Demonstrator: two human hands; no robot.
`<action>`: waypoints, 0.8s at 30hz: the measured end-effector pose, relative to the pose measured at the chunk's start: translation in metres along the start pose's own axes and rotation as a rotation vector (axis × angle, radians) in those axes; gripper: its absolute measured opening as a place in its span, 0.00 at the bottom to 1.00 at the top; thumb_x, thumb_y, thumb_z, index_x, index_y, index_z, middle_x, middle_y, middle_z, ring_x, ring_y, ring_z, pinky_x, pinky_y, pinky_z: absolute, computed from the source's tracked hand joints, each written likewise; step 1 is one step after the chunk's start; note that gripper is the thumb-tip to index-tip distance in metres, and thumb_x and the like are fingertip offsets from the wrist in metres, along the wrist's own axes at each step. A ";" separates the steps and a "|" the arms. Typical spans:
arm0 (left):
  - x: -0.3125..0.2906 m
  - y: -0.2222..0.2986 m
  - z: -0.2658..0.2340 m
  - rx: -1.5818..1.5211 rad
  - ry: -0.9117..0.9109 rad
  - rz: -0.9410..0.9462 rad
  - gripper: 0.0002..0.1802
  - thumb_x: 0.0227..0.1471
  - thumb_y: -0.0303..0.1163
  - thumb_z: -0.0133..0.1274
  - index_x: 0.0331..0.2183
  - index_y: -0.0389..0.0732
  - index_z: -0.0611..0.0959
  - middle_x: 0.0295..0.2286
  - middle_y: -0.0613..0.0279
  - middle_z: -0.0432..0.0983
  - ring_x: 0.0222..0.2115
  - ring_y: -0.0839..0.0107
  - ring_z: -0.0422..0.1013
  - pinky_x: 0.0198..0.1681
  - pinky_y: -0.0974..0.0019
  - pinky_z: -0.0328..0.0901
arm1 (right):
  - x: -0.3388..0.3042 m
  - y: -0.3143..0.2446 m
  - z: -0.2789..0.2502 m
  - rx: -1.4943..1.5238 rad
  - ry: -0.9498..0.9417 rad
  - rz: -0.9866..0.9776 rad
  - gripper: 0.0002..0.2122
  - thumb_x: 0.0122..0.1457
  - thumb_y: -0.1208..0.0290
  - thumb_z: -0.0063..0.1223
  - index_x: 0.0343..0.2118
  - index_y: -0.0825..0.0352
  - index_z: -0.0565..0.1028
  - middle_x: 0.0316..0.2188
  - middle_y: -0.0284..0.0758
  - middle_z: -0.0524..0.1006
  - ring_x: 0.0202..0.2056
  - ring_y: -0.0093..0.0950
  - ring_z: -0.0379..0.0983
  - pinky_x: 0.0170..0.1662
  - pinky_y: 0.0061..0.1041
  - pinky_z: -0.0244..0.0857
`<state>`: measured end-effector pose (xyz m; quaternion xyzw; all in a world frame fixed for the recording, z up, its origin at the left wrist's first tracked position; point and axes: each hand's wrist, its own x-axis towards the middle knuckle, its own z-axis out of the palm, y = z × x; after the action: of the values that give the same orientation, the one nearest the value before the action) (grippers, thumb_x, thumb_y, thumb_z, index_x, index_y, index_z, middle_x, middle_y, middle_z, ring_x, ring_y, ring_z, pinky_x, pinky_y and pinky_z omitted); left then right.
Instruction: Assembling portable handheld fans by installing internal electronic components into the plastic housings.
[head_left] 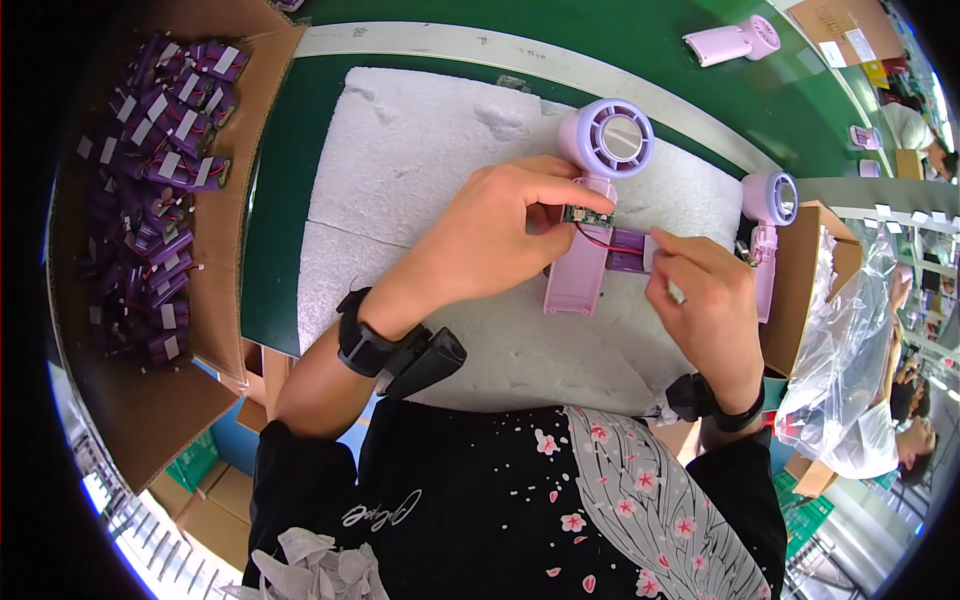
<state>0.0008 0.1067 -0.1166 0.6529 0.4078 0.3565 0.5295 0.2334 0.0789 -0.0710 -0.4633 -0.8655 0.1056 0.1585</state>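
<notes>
A handheld fan with a lilac round head (607,138) lies on the white foam sheet (400,140), its pink handle shell (575,278) opened toward me. My left hand (495,230) pinches a small green circuit board (588,216) between thumb and index finger, at the top of the shell. Red and dark wires run from the board to a purple battery (626,250) with a white tab, lying crosswise just right of the shell. At its right end, my right hand (708,295) grips the battery by the tab, fingers closed.
At left stands a cardboard box (275,130) of wired purple batteries (165,150). A second lilac fan (770,198) rests at the foam's right edge, beside another carton (800,300) with clear plastic (840,350). A pink fan (730,42) lies on the green surface (640,40) beyond.
</notes>
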 end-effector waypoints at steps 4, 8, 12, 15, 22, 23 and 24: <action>0.003 0.002 0.000 -0.011 -0.020 -0.032 0.20 0.44 0.16 0.50 0.41 0.41 0.85 0.41 0.60 0.77 0.37 0.74 0.73 0.38 0.73 0.66 | -0.001 0.007 -0.006 0.060 -0.028 0.040 0.06 0.43 0.83 0.63 0.27 0.73 0.79 0.38 0.41 0.82 0.33 0.36 0.79 0.36 0.29 0.73; 0.002 0.003 0.001 -0.011 -0.031 -0.081 0.20 0.45 0.16 0.50 0.41 0.40 0.85 0.41 0.60 0.78 0.37 0.73 0.73 0.39 0.73 0.67 | -0.004 0.010 -0.005 0.107 -0.033 0.019 0.06 0.43 0.82 0.64 0.27 0.72 0.79 0.38 0.41 0.82 0.33 0.37 0.79 0.36 0.30 0.73; -0.002 0.000 0.000 -0.012 -0.014 -0.077 0.20 0.45 0.16 0.50 0.41 0.40 0.85 0.41 0.60 0.78 0.37 0.73 0.73 0.38 0.73 0.67 | -0.003 0.009 0.002 0.108 -0.020 -0.013 0.07 0.44 0.82 0.64 0.28 0.72 0.79 0.39 0.41 0.81 0.33 0.37 0.78 0.36 0.30 0.73; -0.002 -0.001 0.003 -0.007 -0.011 -0.087 0.20 0.45 0.16 0.50 0.41 0.40 0.85 0.41 0.60 0.78 0.37 0.73 0.73 0.38 0.73 0.67 | -0.003 0.009 0.002 0.106 -0.035 -0.022 0.06 0.44 0.83 0.63 0.28 0.72 0.79 0.39 0.42 0.81 0.33 0.37 0.78 0.36 0.31 0.72; -0.002 -0.003 0.004 -0.006 0.065 -0.013 0.18 0.42 0.17 0.52 0.38 0.40 0.86 0.34 0.58 0.79 0.27 0.70 0.73 0.34 0.69 0.69 | -0.003 -0.006 0.007 -0.017 -0.018 -0.014 0.07 0.45 0.84 0.60 0.28 0.73 0.75 0.40 0.42 0.79 0.32 0.37 0.76 0.36 0.32 0.72; -0.003 -0.003 0.004 -0.005 0.070 -0.013 0.18 0.42 0.17 0.52 0.38 0.40 0.86 0.34 0.58 0.79 0.27 0.70 0.73 0.34 0.69 0.69 | -0.002 -0.007 0.007 -0.017 -0.019 -0.018 0.07 0.45 0.84 0.60 0.28 0.73 0.75 0.40 0.42 0.79 0.32 0.37 0.76 0.36 0.32 0.72; -0.004 -0.004 0.003 -0.001 0.071 -0.007 0.18 0.42 0.17 0.52 0.38 0.40 0.86 0.34 0.58 0.79 0.27 0.70 0.73 0.34 0.69 0.69 | 0.000 -0.009 0.007 -0.012 -0.037 -0.009 0.07 0.46 0.84 0.59 0.28 0.73 0.74 0.41 0.42 0.78 0.32 0.38 0.76 0.36 0.32 0.71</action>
<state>0.0012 0.1025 -0.1212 0.6382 0.4285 0.3776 0.5162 0.2245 0.0736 -0.0747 -0.4584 -0.8709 0.1082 0.1403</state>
